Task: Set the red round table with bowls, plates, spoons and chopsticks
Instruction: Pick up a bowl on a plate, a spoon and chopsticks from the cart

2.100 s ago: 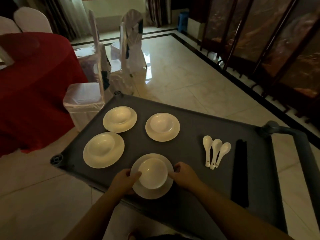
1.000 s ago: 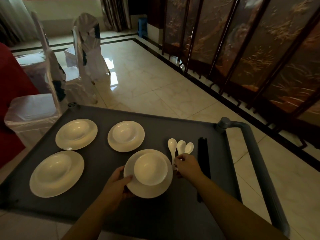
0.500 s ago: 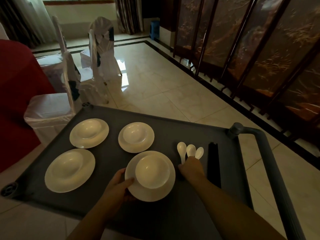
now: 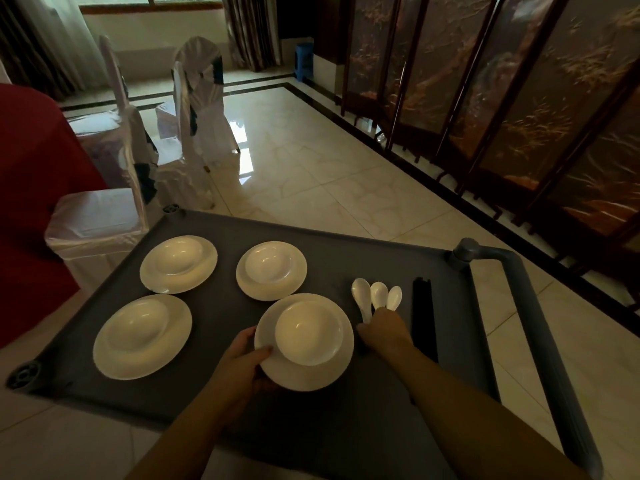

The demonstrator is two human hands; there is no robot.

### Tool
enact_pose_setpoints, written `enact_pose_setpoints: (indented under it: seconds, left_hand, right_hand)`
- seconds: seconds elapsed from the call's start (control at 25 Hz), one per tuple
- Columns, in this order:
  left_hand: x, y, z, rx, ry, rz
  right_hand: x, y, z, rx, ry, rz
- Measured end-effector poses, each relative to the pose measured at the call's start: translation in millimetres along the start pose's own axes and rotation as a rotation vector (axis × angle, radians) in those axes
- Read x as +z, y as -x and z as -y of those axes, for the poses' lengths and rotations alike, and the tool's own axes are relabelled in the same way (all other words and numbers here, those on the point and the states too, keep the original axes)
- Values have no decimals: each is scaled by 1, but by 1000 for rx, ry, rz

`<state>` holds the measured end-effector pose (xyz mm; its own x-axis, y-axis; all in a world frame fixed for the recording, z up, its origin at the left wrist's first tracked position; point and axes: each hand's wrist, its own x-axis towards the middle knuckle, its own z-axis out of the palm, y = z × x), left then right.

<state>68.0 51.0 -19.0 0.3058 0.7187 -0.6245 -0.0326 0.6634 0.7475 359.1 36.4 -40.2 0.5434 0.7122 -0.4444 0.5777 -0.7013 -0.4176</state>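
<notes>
Left hand (image 4: 242, 362) grips glossy cream plate (image 4: 308, 375) carrying a bowl (image 4: 308, 332); right hand (image 4: 382, 332) clasps white spoons (image 4: 377, 296)

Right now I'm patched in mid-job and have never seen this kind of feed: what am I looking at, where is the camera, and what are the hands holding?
There is no machine here: a person works with bare hands, and the single camera sits on their head, looking forward and down. Both forearms reach in from the bottom edge. They stand at a grey cart carrying four plates, each with a bowl on it, three white spoons and black chopsticks. The left hand grips the rim of the nearest plate, which bears a bowl. The right hand is on the spoon handles; its fingers are hidden, so I cannot tell if it holds one. The red table is at the left, beside covered chairs.
</notes>
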Motion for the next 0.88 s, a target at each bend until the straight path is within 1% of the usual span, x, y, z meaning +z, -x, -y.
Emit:
enact_pose_setpoints:
  seconds: [0.12,0.2,0.36,0.44,0.6,0.68,0.76,0.88]
  left_hand:
    - [3,0,-1,-6,13,21]
    - [7,-1,-2,1,17,41]
    - [21,-8,-1,9,1,59]
    - [29,-11,2,8,-20,80]
    - [42,-16,5,4,-44,103]
    - [46,-18,7,4,-56,113]
    - [48,-19,8,4,-64,126]
    - [48,-20,9,8,-66,132]
  right_hand:
    - [-8,12,-4,-11,-43,23]
    - [-14,22,-13,-13,-115,30]
    - [-30,36,-46,-2,-226,-32]
    - [-38,40,-63,56,-228,-71]
    - [-45,41,-87,267,-240,-158]
    - [-45,39,-96,318,-211,-166]
    - [-43,37,-102,307,-174,-154]
    - [-39,39,-108,216,-157,-173]
